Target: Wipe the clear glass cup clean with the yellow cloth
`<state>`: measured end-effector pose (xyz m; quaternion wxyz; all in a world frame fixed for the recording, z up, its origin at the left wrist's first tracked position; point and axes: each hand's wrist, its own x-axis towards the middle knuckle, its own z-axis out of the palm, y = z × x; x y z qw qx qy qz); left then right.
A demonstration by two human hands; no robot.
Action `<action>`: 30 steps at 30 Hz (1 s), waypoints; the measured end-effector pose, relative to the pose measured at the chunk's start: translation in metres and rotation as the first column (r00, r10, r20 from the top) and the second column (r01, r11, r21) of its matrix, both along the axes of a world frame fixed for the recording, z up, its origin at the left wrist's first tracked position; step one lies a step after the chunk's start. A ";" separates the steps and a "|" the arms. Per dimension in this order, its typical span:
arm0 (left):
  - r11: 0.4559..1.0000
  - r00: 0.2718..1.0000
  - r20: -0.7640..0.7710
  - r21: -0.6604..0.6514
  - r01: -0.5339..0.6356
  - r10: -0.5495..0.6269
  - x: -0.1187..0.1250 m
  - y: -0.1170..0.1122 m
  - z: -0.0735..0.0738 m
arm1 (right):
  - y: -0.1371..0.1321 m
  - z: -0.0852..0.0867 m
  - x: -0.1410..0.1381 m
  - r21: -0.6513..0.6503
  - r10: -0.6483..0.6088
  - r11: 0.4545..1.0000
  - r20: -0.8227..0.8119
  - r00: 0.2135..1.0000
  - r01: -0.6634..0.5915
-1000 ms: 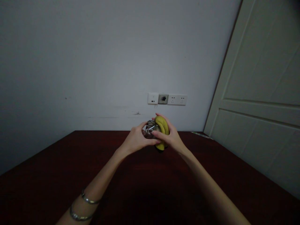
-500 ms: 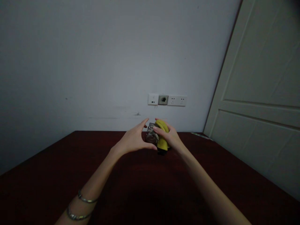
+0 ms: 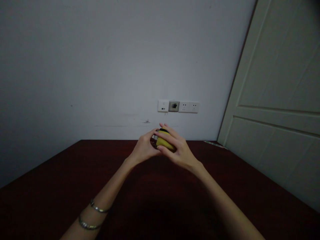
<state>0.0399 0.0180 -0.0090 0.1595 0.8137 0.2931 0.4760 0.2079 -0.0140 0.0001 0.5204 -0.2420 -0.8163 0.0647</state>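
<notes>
My left hand (image 3: 143, 148) is curled round the left side of a clear, shiny object (image 3: 154, 141) that looks like a small glass or plastic container. Most of that object is hidden by the fingers and the cloth. My right hand (image 3: 182, 150) grips a yellow cloth (image 3: 165, 140) with a dark edge and presses it against the object's right side. Both hands meet, held up above the dark red table, with the thumbs toward me and the other fingers on the far side.
The dark red tabletop (image 3: 62, 173) runs back to a pale wall (image 3: 112, 66) with a row of sockets (image 3: 178, 106). A thin printed strip (image 3: 215, 145) lies near the back right edge. A light panelled door (image 3: 280, 100) stands at the right.
My left hand has closed in on the clear object from a wider, open curl. My right hand has turned and shifted left, so the cloth now covers more of the object.
</notes>
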 end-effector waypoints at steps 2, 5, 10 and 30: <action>0.999 0.999 0.035 0.013 0.032 -0.032 0.003 -0.001 0.000 | 0.002 -0.001 0.000 0.056 0.010 0.998 0.011 1.000 -0.011; 0.997 1.000 0.006 0.076 -0.027 0.026 0.007 -0.004 0.000 | 0.014 -0.005 0.001 -0.046 0.025 0.998 -0.233 0.972 -0.036; 0.989 0.998 -0.045 0.146 -0.037 0.044 0.009 -0.008 0.000 | 0.029 -0.008 0.000 -0.319 0.027 0.920 -0.530 0.848 -0.229; 0.994 1.000 -0.023 0.108 -0.007 0.009 0.009 -0.011 0.005 | 0.011 -0.003 -0.006 -0.182 -0.007 0.980 -0.439 0.899 -0.081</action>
